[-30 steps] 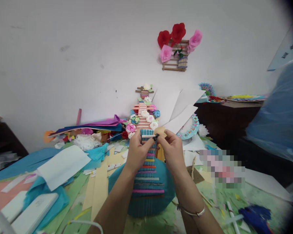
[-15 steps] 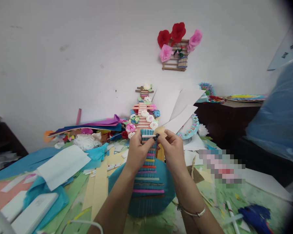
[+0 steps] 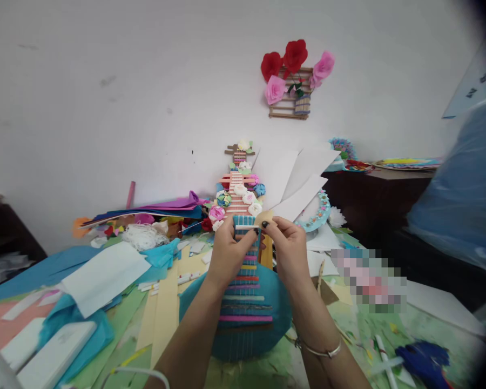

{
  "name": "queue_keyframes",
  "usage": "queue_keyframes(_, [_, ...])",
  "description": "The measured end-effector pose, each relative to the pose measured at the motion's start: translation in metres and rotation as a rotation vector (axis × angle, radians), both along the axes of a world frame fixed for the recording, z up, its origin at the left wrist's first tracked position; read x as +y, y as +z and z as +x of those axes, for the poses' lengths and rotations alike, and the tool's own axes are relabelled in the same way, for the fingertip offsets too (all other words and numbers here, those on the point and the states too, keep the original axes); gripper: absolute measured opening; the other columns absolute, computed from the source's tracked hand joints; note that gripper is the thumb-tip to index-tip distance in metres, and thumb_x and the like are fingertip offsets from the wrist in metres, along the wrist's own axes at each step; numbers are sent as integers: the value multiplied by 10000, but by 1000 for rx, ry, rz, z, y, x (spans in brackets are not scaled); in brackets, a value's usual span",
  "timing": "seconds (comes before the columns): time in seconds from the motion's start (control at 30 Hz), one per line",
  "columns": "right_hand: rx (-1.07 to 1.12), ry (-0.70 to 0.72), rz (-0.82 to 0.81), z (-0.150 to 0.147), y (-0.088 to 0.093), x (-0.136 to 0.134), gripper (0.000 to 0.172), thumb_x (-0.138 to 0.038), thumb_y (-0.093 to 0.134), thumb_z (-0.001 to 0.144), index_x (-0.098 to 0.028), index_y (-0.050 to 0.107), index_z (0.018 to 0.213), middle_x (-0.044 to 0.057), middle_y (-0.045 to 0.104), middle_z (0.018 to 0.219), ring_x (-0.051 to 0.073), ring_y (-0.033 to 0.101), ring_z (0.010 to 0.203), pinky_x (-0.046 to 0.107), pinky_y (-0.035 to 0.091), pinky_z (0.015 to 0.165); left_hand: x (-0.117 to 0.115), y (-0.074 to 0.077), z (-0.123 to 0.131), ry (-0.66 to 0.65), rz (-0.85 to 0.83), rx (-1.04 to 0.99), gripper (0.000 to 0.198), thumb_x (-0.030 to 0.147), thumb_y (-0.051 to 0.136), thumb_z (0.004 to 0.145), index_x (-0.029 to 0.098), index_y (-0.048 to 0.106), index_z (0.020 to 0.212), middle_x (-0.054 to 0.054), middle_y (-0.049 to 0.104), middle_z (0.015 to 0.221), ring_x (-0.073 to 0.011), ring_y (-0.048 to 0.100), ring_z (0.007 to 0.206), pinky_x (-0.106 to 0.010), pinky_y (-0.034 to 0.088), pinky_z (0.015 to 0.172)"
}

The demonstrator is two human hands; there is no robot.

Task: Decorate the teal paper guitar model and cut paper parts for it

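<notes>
Here the green table (image 3: 279,374) is seen strewn with paper, and at its middle a blue guitar (image 3: 276,302) is held, backed by a flower-covered model (image 3: 238,204). Its neck is gripped by the left hand (image 3: 228,248), thumb laid over the front. By the right hand (image 3: 289,244), fingers narrowed, a tan paper piece (image 3: 263,216) is pinched at the neck's top, near a white stick (image 3: 245,227) laid crosswise.
</notes>
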State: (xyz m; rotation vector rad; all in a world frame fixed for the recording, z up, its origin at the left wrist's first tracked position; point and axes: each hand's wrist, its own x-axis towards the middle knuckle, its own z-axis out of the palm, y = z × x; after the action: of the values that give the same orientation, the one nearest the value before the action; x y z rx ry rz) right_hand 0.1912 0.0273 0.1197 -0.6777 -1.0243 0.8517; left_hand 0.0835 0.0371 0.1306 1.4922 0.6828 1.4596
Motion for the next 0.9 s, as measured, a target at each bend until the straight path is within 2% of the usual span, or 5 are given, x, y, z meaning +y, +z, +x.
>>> queue_keyframes(0.27, [-356,-23,-31,21,-6,14,275,-359,669,733,-176,661,939,57,697,930,177,637,857,288,496,772,16,0,-16,61,-38,-138,267,256,710,687,157,561,884,9,671,756,-129,657,617,-223,535,570])
queue_keyframes(0.47, [-668,563,-197,43,-25,31,357,-406,678,726,-144,682,967,64,713,947,208,647,824,333,514,731,49,-7,-46,90,-92,-321,347,288,750,634,154,555,888,-7,684,739,-170,670,605,-271,532,544])
queue_keyframes(0.53, [-660,640,-190,42,-31,36,328,-390,684,718,-138,695,928,54,719,904,201,643,775,332,506,711,58,-11,-53,96,-95,-304,357,304,761,622,144,576,881,-14,689,738,-152,656,586,-242,509,525])
queue_keyframes(0.8, [-616,514,-256,38,-45,50,211,-307,701,645,-131,691,762,23,699,722,169,605,632,269,451,584,74,-20,-71,-80,-175,-269,386,440,714,692,96,645,853,-78,705,754,-168,664,658,-271,527,605])
queue_keyframes(0.9, [-606,482,-257,43,-45,50,183,-296,699,644,-132,686,722,21,691,690,166,595,609,259,442,554,81,-24,-76,-9,-227,-330,392,462,712,682,98,651,817,-82,701,730,-167,669,659,-281,533,633])
